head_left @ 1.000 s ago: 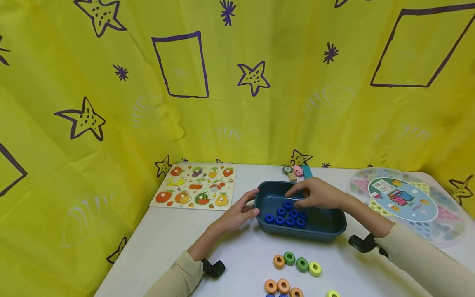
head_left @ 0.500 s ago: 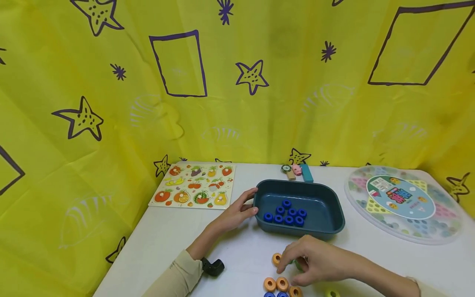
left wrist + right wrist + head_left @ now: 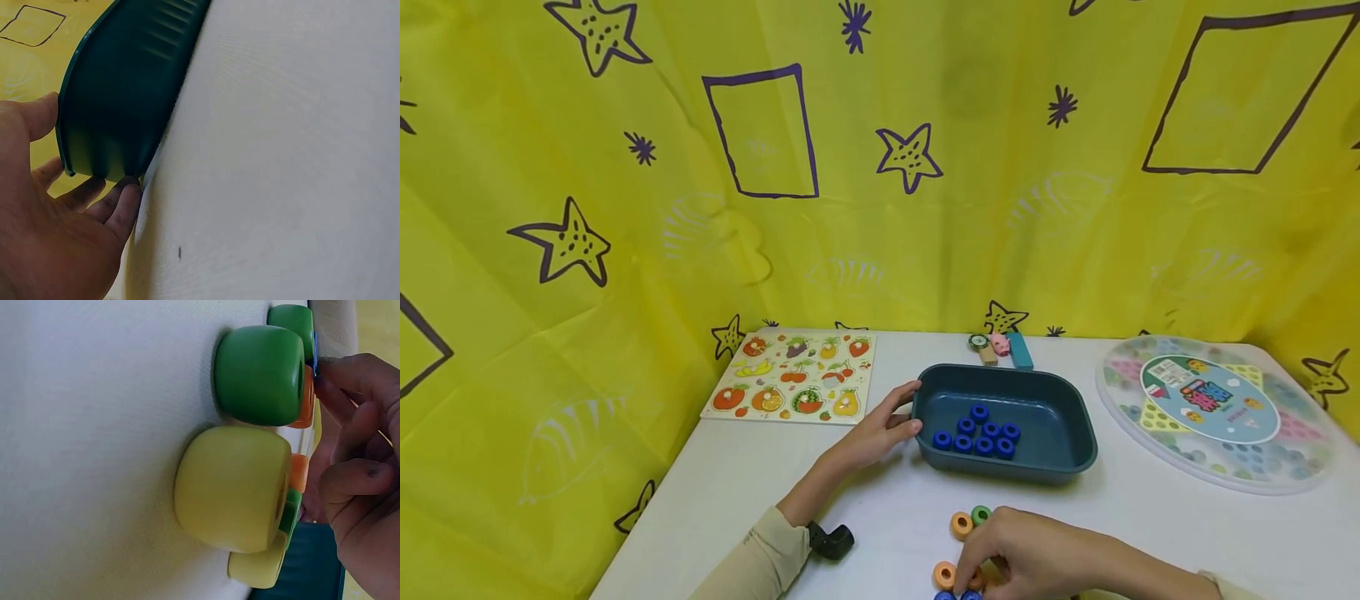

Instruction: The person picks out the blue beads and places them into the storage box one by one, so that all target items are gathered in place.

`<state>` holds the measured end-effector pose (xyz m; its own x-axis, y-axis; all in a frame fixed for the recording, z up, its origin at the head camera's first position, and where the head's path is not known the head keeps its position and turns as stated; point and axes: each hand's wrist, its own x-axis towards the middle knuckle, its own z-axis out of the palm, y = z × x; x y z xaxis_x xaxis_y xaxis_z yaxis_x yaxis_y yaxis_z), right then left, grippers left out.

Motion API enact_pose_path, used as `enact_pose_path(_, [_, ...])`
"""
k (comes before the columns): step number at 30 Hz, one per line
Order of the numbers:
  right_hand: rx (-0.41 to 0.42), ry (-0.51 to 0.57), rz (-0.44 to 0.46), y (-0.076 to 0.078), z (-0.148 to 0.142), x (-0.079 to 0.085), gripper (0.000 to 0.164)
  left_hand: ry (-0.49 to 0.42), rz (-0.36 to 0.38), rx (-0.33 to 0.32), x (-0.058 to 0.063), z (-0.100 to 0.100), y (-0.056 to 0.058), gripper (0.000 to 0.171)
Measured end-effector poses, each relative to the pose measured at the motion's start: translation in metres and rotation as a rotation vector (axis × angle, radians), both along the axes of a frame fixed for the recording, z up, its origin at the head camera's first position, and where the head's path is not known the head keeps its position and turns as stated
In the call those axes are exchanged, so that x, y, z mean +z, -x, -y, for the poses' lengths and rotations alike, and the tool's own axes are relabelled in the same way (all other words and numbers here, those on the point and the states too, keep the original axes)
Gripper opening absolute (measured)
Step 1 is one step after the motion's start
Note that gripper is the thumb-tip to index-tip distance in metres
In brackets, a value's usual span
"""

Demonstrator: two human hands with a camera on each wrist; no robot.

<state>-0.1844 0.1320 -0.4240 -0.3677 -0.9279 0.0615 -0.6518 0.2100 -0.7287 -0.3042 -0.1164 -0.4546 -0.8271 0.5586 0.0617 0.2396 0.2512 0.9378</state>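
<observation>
My left hand (image 3: 874, 429) holds the left end of a dark teal tub (image 3: 1052, 473). In the left wrist view the thumb touches the tub's rim and the fingers lie on its end wall (image 3: 106, 153). Several blue ring-shaped beads (image 3: 984, 447) lie inside at the left. My right hand (image 3: 1037, 554) is low in front of the tub, fingers bent down. Its index finger and thumb pinch at a blue bead (image 3: 972, 596) at the bottom edge of the head view. A second blue bead (image 3: 944, 596) and an orange bead (image 3: 944, 575) lie just left.
An orange bead (image 3: 961, 526) and a green bead (image 3: 981, 516) lie between hand and tub. In the right wrist view a yellow bead (image 3: 231, 487) and a green bead (image 3: 259, 375) are close. A fruit puzzle board (image 3: 790, 375) stands left, a round clear-lidded box (image 3: 1210, 400) right.
My right hand has left the tub, come forward over the loose beads and lowered to the blue ones. My left hand stays on the tub's end.
</observation>
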Motion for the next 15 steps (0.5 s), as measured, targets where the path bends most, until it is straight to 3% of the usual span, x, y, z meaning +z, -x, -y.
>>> enact_pose_path(5, [0.034, -0.029, -0.012, -0.001, 0.003, 0.001, 0.015, -0.002, 0.010, -0.014, 0.004, -0.001, -0.001, 0.062])
enact_pose_path(12, [0.076, -0.044, -0.055, 0.001, 0.003, -0.002, 0.016, -0.040, 0.011, -0.061, 0.026, -0.001, -0.012, 0.061])
enact_pose_path(15, [0.087, -0.057, -0.045, 0.001, 0.004, -0.001, 0.017, -0.048, 0.004, -0.070, 0.030, -0.001, -0.014, 0.061])
